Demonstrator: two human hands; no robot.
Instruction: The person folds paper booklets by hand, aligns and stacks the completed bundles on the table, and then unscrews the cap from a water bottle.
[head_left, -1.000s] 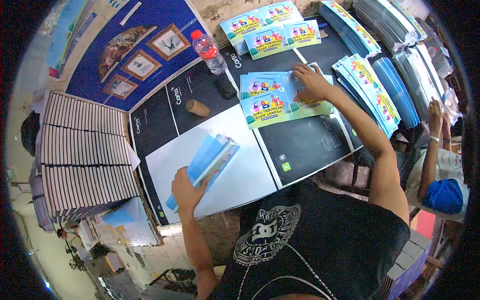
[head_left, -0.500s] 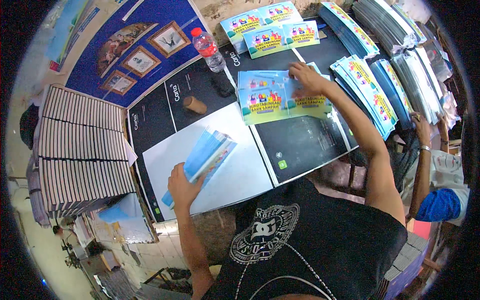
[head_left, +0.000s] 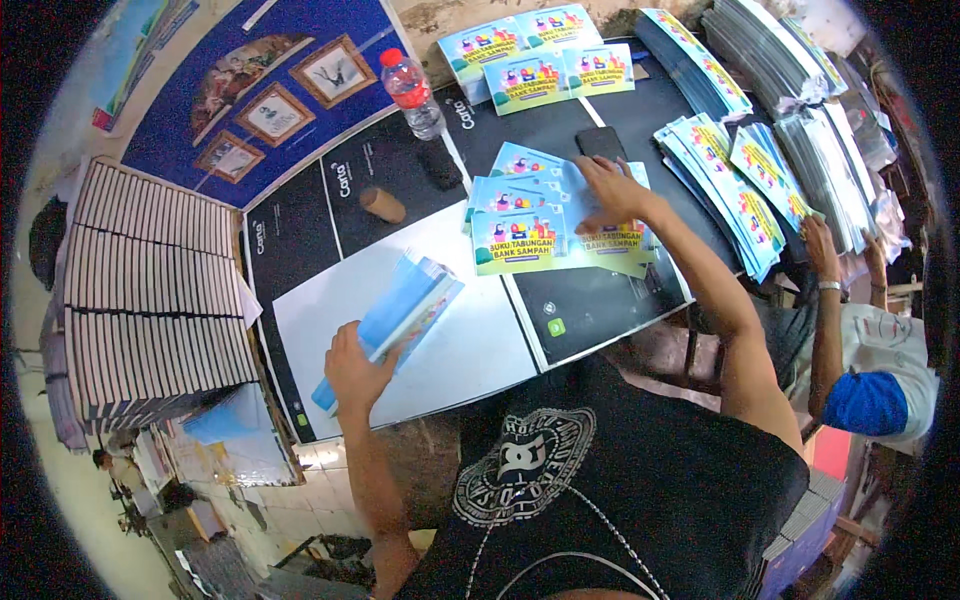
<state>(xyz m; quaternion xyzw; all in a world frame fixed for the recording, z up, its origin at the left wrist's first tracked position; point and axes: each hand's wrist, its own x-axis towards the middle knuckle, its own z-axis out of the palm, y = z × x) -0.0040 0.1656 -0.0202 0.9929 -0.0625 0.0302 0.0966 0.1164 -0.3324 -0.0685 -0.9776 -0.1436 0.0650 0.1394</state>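
My left hand (head_left: 360, 370) is closed around a folded stack of blue printed sheets (head_left: 410, 305), held tilted over a large white board (head_left: 450, 345). Several colourful printed covers (head_left: 515, 240) lie fanned over one another on the black tabletop, to the right of the board. My right hand (head_left: 612, 192) rests on the right half of these covers, thumb and index finger apart. Its palm hides part of their print, and I cannot see whether a single cover is lifted beneath it.
Thick book stacks (head_left: 160, 300) stand at the left. A red-capped bottle (head_left: 410, 95), a brown cylinder (head_left: 382, 204) and a dark flat object (head_left: 600, 142) sit on the table. More covers (head_left: 520, 82) are at the back. A co-worker's hand (head_left: 822, 245) touches cover piles (head_left: 725, 195) at right.
The top covers under my right hand have slid toward me and fanned out, uncovering the dark flat object behind. At right, the co-worker's cover has swung left. My left hand stays nearly still.
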